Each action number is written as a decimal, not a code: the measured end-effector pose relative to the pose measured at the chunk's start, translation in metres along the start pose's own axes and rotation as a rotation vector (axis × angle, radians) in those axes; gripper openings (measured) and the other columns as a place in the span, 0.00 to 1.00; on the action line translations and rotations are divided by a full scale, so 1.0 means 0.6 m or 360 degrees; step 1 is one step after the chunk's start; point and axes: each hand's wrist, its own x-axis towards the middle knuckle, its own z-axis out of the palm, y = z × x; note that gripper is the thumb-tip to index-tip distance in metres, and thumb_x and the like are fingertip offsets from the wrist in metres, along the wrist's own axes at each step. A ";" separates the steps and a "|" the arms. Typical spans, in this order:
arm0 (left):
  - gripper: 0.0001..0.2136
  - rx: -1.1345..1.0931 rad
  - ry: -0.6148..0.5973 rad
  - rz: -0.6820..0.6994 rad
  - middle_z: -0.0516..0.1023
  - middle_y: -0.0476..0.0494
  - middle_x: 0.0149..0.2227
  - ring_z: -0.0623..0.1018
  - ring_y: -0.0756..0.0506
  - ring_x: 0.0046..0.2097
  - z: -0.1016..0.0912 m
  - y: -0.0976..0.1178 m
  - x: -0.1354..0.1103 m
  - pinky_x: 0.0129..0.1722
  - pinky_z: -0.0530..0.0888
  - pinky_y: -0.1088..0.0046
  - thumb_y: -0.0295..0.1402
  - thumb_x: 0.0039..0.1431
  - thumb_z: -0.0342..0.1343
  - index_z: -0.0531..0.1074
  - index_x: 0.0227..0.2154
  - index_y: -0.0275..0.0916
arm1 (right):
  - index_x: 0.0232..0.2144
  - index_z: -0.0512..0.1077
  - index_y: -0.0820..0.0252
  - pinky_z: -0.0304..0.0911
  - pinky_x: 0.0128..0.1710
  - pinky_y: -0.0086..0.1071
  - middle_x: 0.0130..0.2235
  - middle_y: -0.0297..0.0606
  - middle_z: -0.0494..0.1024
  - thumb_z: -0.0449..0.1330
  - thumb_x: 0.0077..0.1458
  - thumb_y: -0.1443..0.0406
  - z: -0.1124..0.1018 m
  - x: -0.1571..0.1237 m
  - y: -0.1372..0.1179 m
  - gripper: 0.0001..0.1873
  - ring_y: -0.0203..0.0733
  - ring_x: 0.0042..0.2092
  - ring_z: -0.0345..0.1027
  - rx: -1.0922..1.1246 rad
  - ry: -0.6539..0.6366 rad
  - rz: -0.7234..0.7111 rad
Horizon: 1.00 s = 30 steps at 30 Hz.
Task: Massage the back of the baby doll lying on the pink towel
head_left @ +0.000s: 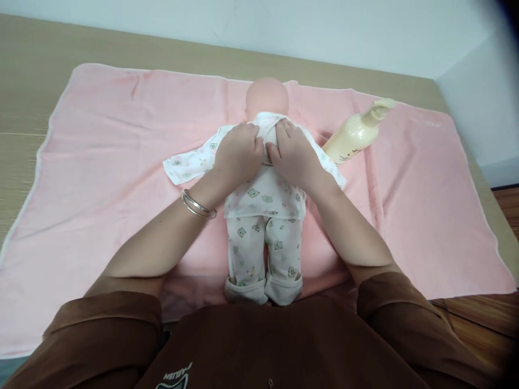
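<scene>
A baby doll lies on its back on a pink towel, its bald head toward the far edge. It wears a white top and matching trousers printed with small bears. My left hand grips the top's fabric at the doll's chest, and my right hand presses and holds the neighbouring flap. The doll's arms are hidden under the cloth and my hands. Two thin silver bangles circle my left wrist.
A cream pump bottle of lotion lies on the towel beyond my right hand, its pump pointing right. The towel covers a light wooden table. A white wall rises behind the table, and my brown sleeves fill the bottom of the view.
</scene>
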 end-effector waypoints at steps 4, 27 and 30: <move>0.09 -0.0034 -0.0035 -0.0087 0.80 0.34 0.39 0.81 0.29 0.47 0.008 -0.025 0.025 0.54 0.76 0.47 0.31 0.69 0.46 0.66 0.31 0.43 | 0.72 0.58 0.85 0.51 0.80 0.51 0.73 0.63 0.65 0.46 0.72 0.65 0.001 -0.026 -0.029 0.34 0.61 0.76 0.57 -0.0136 0.0087 -0.0133; 0.09 -0.0111 0.0205 -0.0058 0.81 0.34 0.39 0.80 0.31 0.48 0.044 -0.050 0.026 0.57 0.76 0.49 0.38 0.69 0.49 0.70 0.34 0.43 | 0.47 0.75 0.68 0.70 0.59 0.52 0.50 0.56 0.80 0.44 0.74 0.61 0.003 -0.007 -0.018 0.22 0.62 0.56 0.73 -0.0093 0.0222 0.0067; 0.14 -0.0121 0.0172 -0.0093 0.82 0.29 0.50 0.78 0.28 0.58 0.051 -0.053 0.025 0.66 0.71 0.45 0.40 0.71 0.50 0.75 0.48 0.37 | 0.49 0.75 0.69 0.70 0.61 0.55 0.51 0.56 0.80 0.48 0.73 0.57 0.006 0.009 -0.002 0.22 0.63 0.56 0.74 0.0001 0.0183 0.0192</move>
